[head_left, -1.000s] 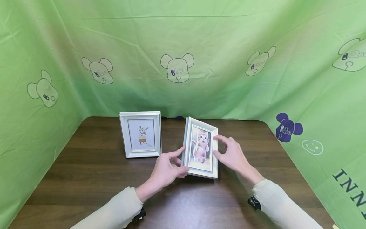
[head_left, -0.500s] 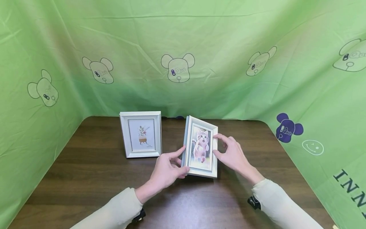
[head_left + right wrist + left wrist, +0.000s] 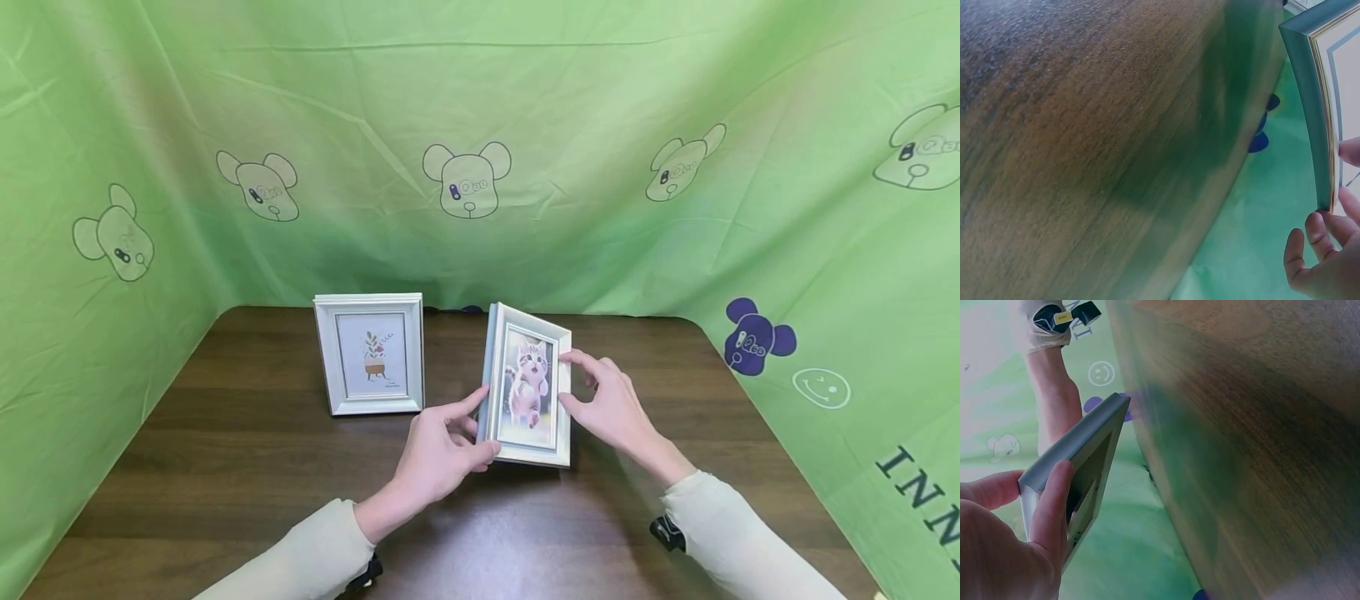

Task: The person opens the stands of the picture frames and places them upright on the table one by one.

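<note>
Kitten picture frame (image 3: 529, 454) tilted between both hands, over desk (image 3: 247, 483), right of middle, toward far edge. Long axis roughly near edge to far edge. Left hand (image 3: 435, 462) pinches left side near lower corner; right hand (image 3: 613, 408) pinches right side around mid-height. Neither grip nearer: both touch it. Plant picture frame (image 3: 375, 358) apart, toward far-left corner.

Bare R hand (image 3: 1330, 265), cut off at view edge, grips near end of rect. grey-green-rimmed pic frame (image 3: 1319, 112) w/ thin gold-brown line & pale face; frame partly out of view, extends up from hand; two fingers (image 3: 1295, 250) curl free just below frame's corner; dk brown wood-grain table (image 3: 1085, 144) well to hand's left, greenish sheen across it; bright green cloth (image 3: 1241, 237) w/ rounded dk blue print (image 3: 1259, 144) b/w hand & table edge.
</note>
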`<state>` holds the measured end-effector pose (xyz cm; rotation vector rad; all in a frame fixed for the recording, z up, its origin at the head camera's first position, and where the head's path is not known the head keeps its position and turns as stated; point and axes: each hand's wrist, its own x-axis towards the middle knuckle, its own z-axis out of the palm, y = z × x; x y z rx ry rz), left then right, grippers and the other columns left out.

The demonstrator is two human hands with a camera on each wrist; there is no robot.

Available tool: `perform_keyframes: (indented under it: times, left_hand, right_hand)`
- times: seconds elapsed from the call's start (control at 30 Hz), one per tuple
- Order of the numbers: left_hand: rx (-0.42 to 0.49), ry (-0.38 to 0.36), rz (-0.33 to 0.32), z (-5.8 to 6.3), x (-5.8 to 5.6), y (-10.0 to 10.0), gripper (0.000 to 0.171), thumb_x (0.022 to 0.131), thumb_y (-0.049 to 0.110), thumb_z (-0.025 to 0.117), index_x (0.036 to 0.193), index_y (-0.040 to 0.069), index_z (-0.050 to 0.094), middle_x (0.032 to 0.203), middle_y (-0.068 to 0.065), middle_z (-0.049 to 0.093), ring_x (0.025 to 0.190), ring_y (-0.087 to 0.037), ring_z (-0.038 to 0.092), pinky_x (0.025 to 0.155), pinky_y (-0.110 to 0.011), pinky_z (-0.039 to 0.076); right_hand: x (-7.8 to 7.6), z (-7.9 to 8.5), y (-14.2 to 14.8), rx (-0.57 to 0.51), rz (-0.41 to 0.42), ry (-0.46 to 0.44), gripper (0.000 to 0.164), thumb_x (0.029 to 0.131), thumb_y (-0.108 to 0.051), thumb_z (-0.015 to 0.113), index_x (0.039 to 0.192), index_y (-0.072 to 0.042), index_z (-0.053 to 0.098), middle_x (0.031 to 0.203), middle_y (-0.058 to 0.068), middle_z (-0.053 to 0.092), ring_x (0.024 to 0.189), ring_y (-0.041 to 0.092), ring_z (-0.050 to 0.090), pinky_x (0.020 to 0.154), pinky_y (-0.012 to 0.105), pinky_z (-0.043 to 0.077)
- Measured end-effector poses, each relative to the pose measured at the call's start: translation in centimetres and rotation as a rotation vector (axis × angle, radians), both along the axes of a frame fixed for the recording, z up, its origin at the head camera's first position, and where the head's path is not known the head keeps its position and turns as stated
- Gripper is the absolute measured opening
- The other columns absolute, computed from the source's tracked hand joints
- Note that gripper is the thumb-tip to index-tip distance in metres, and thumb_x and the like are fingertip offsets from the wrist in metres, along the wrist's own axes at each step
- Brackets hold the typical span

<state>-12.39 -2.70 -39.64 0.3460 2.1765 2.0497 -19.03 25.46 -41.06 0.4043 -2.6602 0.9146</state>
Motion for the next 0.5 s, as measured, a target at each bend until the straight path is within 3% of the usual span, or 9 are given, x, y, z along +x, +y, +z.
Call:
perform_keyframes:
  times: [0.27, 0.5]
  left_hand:
    - [-0.083, 0.074, 0.03, 0.08, 0.39, 0.1, 0.072, 0.082, -0.002, 0.083, 0.149, 0.016, 0.061, 0.08, -0.002, 0.072, 0.059, -0.018, 0.073, 0.056, -0.03, 0.059]
    - [-0.084, 0.106, 0.038, 0.05, 0.6, 0.22, 0.072, 0.082, -0.004, 0.083, 0.148, 0.015, 0.062, 0.081, -0.001, 0.071, 0.057, -0.017, 0.071, 0.051, -0.025, 0.054]
  right_hand:
    - [0.01, 0.02, -0.1, 0.002, 0.009, 0.021, 0.055, 0.082, -0.007, 0.081, 0.134, -0.014, 0.068, 0.087, 0.013, 0.052, 0.083, 0.03, 0.052, 0.066, 0.039, 0.041]
    - [0.09, 0.1, -0.08, -0.005, 0.014, 0.041, 0.054, 0.082, -0.006, 0.081, 0.134, -0.014, 0.068, 0.088, 0.014, 0.053, 0.083, 0.033, 0.053, 0.066, 0.039, 0.041]
